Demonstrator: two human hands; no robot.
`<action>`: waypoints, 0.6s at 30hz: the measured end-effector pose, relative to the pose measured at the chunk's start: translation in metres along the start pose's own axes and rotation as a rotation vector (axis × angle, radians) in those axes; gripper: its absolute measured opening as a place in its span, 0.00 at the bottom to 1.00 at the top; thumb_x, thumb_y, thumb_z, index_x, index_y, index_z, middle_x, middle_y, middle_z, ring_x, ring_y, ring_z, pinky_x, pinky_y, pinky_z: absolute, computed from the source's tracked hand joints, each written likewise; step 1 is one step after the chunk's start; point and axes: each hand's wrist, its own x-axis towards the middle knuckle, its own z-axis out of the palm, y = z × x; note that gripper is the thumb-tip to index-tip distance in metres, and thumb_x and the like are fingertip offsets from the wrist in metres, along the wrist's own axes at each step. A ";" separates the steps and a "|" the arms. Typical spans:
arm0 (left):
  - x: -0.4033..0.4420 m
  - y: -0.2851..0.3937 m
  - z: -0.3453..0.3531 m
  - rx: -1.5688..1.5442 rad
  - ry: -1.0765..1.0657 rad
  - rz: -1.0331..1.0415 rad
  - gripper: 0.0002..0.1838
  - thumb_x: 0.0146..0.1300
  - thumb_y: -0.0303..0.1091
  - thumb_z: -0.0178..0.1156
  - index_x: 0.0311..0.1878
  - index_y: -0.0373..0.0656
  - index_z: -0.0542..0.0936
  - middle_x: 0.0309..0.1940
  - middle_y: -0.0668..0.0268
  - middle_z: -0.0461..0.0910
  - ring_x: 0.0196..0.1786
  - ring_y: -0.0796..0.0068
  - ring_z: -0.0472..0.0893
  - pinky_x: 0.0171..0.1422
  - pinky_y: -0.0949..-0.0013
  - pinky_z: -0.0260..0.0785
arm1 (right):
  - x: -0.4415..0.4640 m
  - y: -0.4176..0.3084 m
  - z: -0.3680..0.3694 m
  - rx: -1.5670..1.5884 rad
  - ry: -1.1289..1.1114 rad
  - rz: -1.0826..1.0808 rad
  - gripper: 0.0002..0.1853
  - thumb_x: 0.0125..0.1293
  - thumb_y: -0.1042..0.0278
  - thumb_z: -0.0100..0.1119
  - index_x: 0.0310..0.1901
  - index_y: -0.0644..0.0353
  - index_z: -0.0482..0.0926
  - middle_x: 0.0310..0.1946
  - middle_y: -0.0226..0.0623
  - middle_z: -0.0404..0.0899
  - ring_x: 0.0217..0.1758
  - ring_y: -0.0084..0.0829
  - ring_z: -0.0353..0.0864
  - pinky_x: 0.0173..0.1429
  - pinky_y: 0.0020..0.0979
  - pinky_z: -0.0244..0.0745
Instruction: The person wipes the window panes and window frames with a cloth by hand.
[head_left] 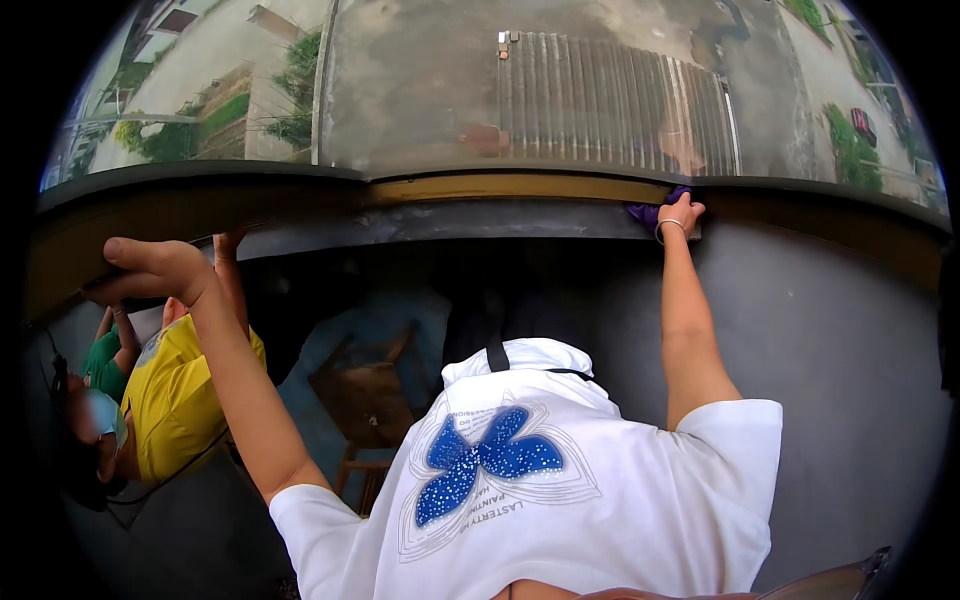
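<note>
My right hand [682, 212] is closed on a purple cloth [645, 214], which bunches beneath and beside the fingers. It presses the cloth at the right end of the yellowish-brown window frame [520, 188], just above the dark sill [430, 222]. Far to the left, my left hand [165, 266] is raised in front of the dark brown frame, its thumb and fingers stretched out and nothing visible in it. Whether its fingertips touch the frame, I cannot tell. Window glass [420, 100] rises beyond the frame.
On the left, close to my left arm, is a co-worker in a yellow shirt [185, 400]; a person in green [105, 362] stands behind. A wooden stool [365, 400] is below the sill. Outside lies a corrugated metal sheet [610, 100].
</note>
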 end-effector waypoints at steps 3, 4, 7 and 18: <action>-0.008 0.004 0.002 0.027 -0.001 -0.037 0.41 0.72 0.57 0.43 0.65 0.24 0.47 0.60 0.38 0.57 0.62 0.52 0.65 0.68 0.55 0.59 | -0.009 -0.012 -0.013 -0.008 0.014 0.071 0.19 0.59 0.70 0.57 0.53 0.54 0.72 0.56 0.48 0.63 0.51 0.52 0.78 0.57 0.45 0.76; -0.012 0.002 0.000 0.079 0.007 -0.056 0.42 0.72 0.58 0.41 0.65 0.23 0.47 0.60 0.37 0.57 0.63 0.50 0.65 0.69 0.56 0.58 | -0.008 -0.012 -0.007 0.008 0.007 0.061 0.18 0.59 0.68 0.58 0.52 0.54 0.73 0.55 0.48 0.64 0.51 0.51 0.78 0.57 0.45 0.76; -0.021 -0.003 0.000 0.057 -0.004 -0.034 0.42 0.72 0.59 0.42 0.65 0.22 0.47 0.60 0.36 0.57 0.63 0.48 0.65 0.69 0.54 0.58 | -0.033 -0.011 0.014 0.104 -0.048 -0.138 0.17 0.58 0.73 0.54 0.51 0.57 0.72 0.54 0.50 0.65 0.50 0.54 0.77 0.56 0.45 0.74; -0.053 -0.004 -0.006 0.158 -0.001 -0.073 0.41 0.73 0.56 0.42 0.67 0.23 0.47 0.59 0.38 0.58 0.63 0.49 0.65 0.70 0.56 0.56 | 0.010 0.020 0.038 0.002 -0.003 -0.009 0.24 0.58 0.73 0.58 0.57 0.63 0.66 0.57 0.55 0.61 0.51 0.55 0.77 0.59 0.44 0.76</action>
